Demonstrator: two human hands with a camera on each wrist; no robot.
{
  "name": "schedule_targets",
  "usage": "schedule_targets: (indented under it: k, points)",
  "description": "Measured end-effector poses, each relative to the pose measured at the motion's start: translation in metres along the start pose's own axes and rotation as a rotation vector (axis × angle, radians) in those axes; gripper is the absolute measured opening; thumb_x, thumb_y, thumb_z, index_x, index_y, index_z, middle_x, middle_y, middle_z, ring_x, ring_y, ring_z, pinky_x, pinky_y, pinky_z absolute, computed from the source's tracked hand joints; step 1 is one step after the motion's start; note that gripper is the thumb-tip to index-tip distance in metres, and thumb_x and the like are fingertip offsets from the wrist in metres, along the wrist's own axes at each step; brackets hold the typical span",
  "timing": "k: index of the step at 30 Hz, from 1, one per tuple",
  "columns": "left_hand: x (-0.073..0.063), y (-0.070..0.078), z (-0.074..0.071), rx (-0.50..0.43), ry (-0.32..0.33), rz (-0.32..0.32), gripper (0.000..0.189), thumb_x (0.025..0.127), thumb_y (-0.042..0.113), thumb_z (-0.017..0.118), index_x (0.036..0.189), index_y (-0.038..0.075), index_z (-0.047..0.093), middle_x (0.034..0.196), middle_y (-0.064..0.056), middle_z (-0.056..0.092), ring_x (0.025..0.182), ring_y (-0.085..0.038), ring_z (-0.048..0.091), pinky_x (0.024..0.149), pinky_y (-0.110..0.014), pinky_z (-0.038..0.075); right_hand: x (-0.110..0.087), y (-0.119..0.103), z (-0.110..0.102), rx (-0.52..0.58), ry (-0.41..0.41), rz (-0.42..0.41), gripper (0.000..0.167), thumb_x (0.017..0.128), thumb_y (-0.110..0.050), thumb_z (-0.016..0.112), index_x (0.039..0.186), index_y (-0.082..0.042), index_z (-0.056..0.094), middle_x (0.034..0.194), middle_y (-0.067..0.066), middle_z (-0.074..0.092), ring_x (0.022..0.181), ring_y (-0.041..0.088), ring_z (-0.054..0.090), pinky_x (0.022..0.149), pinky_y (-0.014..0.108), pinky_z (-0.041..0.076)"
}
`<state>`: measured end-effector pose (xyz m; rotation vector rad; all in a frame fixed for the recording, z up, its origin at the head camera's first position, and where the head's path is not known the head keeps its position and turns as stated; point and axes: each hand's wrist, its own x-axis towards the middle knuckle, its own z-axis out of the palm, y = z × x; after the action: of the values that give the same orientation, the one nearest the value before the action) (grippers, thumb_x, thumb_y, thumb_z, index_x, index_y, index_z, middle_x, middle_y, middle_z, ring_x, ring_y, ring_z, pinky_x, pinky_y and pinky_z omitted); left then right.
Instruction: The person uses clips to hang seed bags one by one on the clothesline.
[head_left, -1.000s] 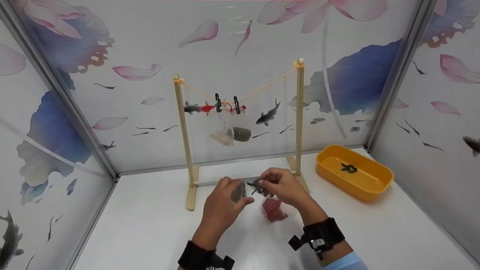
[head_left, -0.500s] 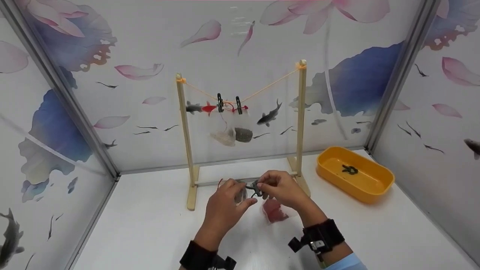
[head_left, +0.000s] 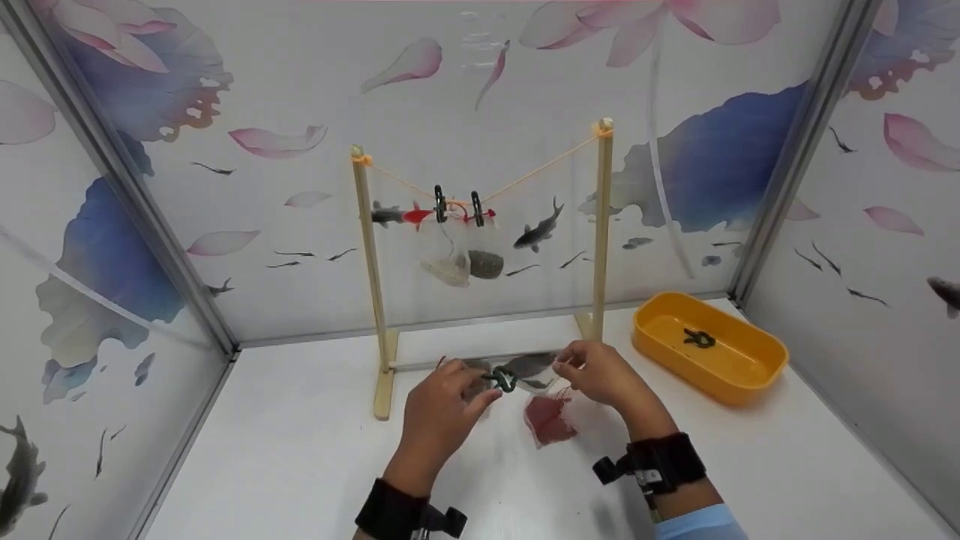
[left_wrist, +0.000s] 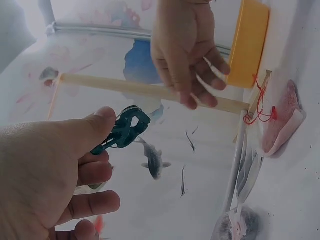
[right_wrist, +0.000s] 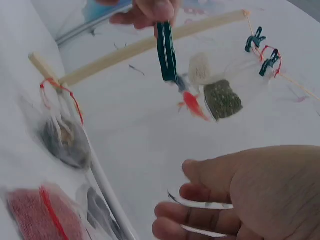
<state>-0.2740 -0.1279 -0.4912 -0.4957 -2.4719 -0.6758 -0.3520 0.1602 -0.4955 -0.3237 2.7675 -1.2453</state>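
My left hand (head_left: 442, 409) pinches a dark green spring clip (head_left: 505, 379) between thumb and index finger; in the left wrist view the clip (left_wrist: 125, 127) points away from the thumb. To the right, my right hand (head_left: 604, 375) has loose, relaxed fingers with nothing between them, as the right wrist view shows. Under and behind the hands lie small clear bags on the white table: one with dark grey contents (head_left: 532, 365), one with red contents (head_left: 550, 420) and a red string. A further dark-filled bag (right_wrist: 65, 142) with a red string lies by the rack's bottom bar.
A wooden rack (head_left: 601, 240) carries a sagging orange cord (head_left: 540, 169). Two dark clips (head_left: 478, 208) hold bags with pale contents (head_left: 448, 270) and dark green contents (head_left: 487, 264) there. On the right stands a yellow tray (head_left: 757, 390) containing dark clips (head_left: 699, 338).
The clip has passed from my right hand to my left. My right hand has let go and drawn away to the right, uncovering the bag with dark grey contents.
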Motion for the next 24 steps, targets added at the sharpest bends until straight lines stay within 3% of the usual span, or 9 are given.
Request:
schedule_targets:
  k: [5, 9, 16, 21, 24]
  points:
    - [-0.001, -0.002, 0.0, 0.026, 0.052, -0.001, 0.024, 0.101, 0.036, 0.088, 0.107, 0.013, 0.088, 0.09, 0.004, 0.072, 0.074, -0.005, 0.064, 0.063, -0.023, 0.052, 0.002, 0.028, -0.012, -0.211, 0.017, 0.096, 0.035, 0.102, -0.019, 0.084, 0.129, 0.001, 0.076, 0.119, 0.022, 0.081, 0.107, 0.035, 0.077, 0.094, 0.056, 0.063]
    - [-0.002, -0.003, 0.001, 0.05, 0.08, -0.005, 0.02, 0.1, 0.032, 0.089, 0.101, 0.012, 0.088, 0.086, 0.003, 0.072, 0.072, -0.008, 0.066, 0.061, -0.025, 0.053, 0.001, 0.04, -0.012, -0.327, -0.031, 0.139, 0.048, 0.097, -0.022, 0.091, 0.134, 0.003, 0.074, 0.13, 0.024, 0.078, 0.118, 0.04, 0.074, 0.104, 0.06, 0.06]
    - [-0.002, -0.005, 0.003, 0.083, 0.11, -0.003, 0.012, 0.098, 0.024, 0.091, 0.098, 0.012, 0.089, 0.091, 0.001, 0.08, 0.082, -0.015, 0.08, 0.069, -0.035, 0.064, 0.0, 0.044, 0.001, -0.411, -0.041, 0.17, 0.03, 0.087, -0.015, 0.098, 0.098, 0.001, 0.075, 0.088, 0.009, 0.073, 0.08, 0.026, 0.061, 0.08, 0.05, 0.058]
    - [-0.002, -0.004, 0.004, 0.09, 0.117, 0.001, 0.013, 0.098, 0.025, 0.091, 0.096, 0.012, 0.089, 0.089, 0.001, 0.079, 0.08, -0.015, 0.08, 0.067, -0.034, 0.063, 0.003, 0.049, 0.006, -0.425, -0.047, 0.164, 0.029, 0.087, -0.015, 0.098, 0.102, -0.001, 0.078, 0.092, 0.008, 0.077, 0.081, 0.025, 0.065, 0.084, 0.051, 0.063]
    - [-0.002, -0.004, 0.004, 0.1, 0.105, -0.009, 0.013, 0.098, 0.026, 0.09, 0.095, 0.013, 0.088, 0.089, 0.002, 0.079, 0.08, -0.015, 0.08, 0.067, -0.034, 0.063, 0.005, 0.05, 0.003, -0.366, -0.065, 0.148, 0.021, 0.09, -0.011, 0.093, 0.101, -0.001, 0.078, 0.094, 0.009, 0.076, 0.083, 0.025, 0.065, 0.08, 0.047, 0.061]
